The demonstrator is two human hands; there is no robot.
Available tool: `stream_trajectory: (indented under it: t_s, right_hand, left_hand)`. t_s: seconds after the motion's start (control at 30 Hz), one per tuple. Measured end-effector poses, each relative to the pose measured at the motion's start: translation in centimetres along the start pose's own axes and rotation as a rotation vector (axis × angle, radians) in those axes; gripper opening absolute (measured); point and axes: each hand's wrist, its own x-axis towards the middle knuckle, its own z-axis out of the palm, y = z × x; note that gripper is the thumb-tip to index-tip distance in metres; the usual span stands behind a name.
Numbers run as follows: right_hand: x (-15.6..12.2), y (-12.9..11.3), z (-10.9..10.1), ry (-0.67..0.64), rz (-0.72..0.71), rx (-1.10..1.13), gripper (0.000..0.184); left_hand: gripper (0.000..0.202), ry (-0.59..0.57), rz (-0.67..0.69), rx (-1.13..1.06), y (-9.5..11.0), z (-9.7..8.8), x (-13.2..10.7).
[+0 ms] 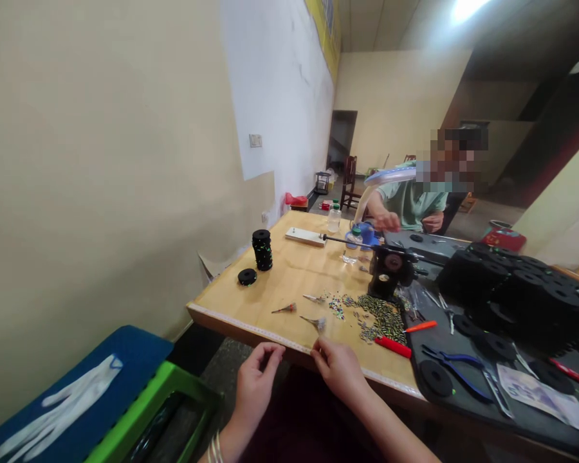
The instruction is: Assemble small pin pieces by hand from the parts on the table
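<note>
At the table's front edge my left hand [259, 381] is closed, thumb and forefinger pinched together. Close to its right, my right hand [336, 368] pinches in the same way against the edge. Anything between the fingertips is too small to make out. Just beyond them lie three small feathery, brush-like pieces: a reddish one [284, 308], a grey one [317, 323] and a thin pale one [313, 298]. To their right spreads a heap of small striped pieces [385, 316], with tiny bright bits [336, 305] beside it. A red-handled tool [393, 347] lies near my right hand.
Black spools [262, 249] stand stacked at the left, with a single disc [247, 276] nearby. A black clamp device [388, 270] bears a rod. The dark mat [429, 360] holds blue-handled pliers [456, 366]. A person [405, 199] sits across. A white glove [67, 405] lies at left.
</note>
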Motion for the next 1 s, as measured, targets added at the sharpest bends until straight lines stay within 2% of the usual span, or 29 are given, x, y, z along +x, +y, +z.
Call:
stream_trajectory:
  t_s: [0.17,0.27,0.5,1.0]
  right_hand:
    - [0.3,-0.1,0.1,-0.021,-0.016,-0.049,0.015]
    - [0.6,-0.2,0.2,-0.024,-0.025,-0.06,0.015]
    - [1.0,-0.4,0.4,-0.013,-0.014,-0.058,0.015]
    - [1.1,-0.6,0.4,-0.015,0.015,-0.08,0.014]
  left_hand:
    - [0.012,-0.14,0.445,0.333,0.0,0.1,-1.7]
    - [0.019,-0.182,0.598,0.514,0.4,0.3,-1.8]
    - [0.026,-0.215,0.653,0.725,0.5,0.2,-1.7]
    - [0.026,-0.233,0.649,0.747,-0.2,0.3,-1.8]
